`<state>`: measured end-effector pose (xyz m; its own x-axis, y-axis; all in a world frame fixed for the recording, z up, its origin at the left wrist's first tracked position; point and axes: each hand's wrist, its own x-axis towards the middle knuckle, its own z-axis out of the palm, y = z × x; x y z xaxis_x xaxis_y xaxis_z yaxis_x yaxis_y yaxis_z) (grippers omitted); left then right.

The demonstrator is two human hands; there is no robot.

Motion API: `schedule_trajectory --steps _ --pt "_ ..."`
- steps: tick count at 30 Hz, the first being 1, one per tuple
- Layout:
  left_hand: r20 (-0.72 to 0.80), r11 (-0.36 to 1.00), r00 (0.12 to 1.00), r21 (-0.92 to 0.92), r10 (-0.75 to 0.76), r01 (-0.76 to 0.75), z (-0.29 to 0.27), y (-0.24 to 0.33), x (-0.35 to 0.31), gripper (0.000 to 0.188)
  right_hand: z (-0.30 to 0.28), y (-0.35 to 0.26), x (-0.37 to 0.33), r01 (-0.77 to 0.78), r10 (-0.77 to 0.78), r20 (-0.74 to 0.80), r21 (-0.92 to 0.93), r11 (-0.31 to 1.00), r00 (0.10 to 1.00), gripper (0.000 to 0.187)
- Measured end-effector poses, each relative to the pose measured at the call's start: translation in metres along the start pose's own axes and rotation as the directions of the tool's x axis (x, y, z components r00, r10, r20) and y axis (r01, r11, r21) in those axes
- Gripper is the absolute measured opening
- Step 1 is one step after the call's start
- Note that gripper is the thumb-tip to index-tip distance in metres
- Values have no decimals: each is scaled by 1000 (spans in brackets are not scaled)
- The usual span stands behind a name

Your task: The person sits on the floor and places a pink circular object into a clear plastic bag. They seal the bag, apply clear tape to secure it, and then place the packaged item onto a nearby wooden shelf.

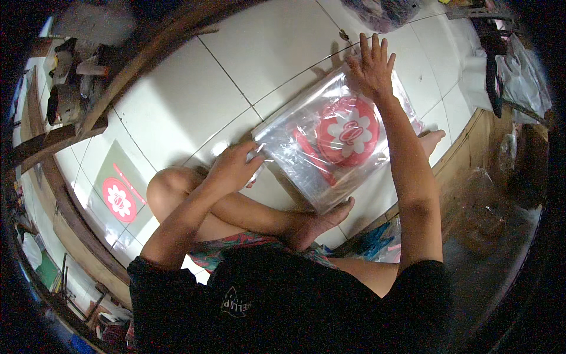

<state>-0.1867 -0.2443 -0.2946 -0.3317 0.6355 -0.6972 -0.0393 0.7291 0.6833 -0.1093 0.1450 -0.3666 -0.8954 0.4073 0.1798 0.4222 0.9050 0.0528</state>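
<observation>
Two hands in my feed, plus one glossy clear plastic sheet (335, 147) right of centre in the frame. Right hand (372, 72) has its fingers splayed wide at the sheet's upper corner; left hand (231, 167) is curled at the left corner, can't tell if it's pinching anything. My worry: slick film on smooth floor tiles (277, 47) could skid or crease under uneven pressure, and the bare foot (321, 224) near the lower corner might snag it. Also counting two red flower discs, one showing at the sheet, one (119, 199) at frame left.
</observation>
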Motion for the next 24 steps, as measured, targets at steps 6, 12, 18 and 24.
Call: schedule_trajectory --steps 6,12,18,24 --pt "-36 996 997 70 65 -63 -2 -3 10 27 -17 -84 -17 148 -156 25 181 972 988 80" --pt "11 999 1000 35 28 -28 -5 -2 13 27 -37 -130 -37 298 -312 24 232 926 950 84" --pt "14 999 999 28 29 -30 -4 -7 10 25 -45 -187 -64 382 -431 61 365 849 900 87" --pt "8 995 1000 99 16 -17 -6 -6 11 24 -52 -210 -72 371 -469 125 450 812 874 80"
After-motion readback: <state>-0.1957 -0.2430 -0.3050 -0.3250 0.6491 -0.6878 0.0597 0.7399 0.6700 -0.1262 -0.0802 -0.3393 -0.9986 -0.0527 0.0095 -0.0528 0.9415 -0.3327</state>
